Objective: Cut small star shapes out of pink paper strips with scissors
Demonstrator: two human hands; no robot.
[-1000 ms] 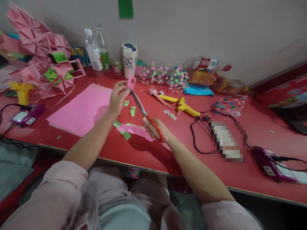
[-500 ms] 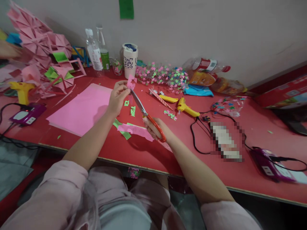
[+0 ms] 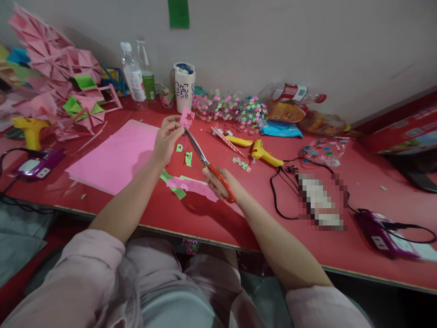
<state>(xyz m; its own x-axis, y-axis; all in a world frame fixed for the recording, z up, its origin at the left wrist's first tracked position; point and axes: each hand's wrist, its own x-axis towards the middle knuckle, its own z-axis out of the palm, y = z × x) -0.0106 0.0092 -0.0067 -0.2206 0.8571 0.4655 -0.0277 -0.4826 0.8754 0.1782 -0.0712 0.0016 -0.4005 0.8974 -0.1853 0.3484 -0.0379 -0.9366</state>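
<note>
My left hand [image 3: 168,139] pinches a small pink paper piece [image 3: 186,117] with cut-out notches, held above the table. My right hand [image 3: 220,182] is wrapped round the orange handles of a pair of scissors [image 3: 213,171]. Their blades point up and left, with the tips at the paper by my left fingertips; whether they are biting into it I cannot make out. Below the hands lie small green cut scraps [image 3: 188,158] and pink strips [image 3: 191,186] over a green strip [image 3: 178,193]. A stack of pink paper sheets [image 3: 116,155] is left of my left hand.
Paper stars [image 3: 241,164], a yellow cutter [image 3: 239,141] and a yellow glue gun [image 3: 266,155] with black cable lie to the right. Along the wall stand bottles [image 3: 134,75], a white cup [image 3: 184,89] and a heap of stars [image 3: 232,109]. Pink folded paper models [image 3: 54,59] fill the back left.
My hands, the paper piece and the scissors keep almost the same pose. At the far left, another person's hand has left its spot by the pink models.
</note>
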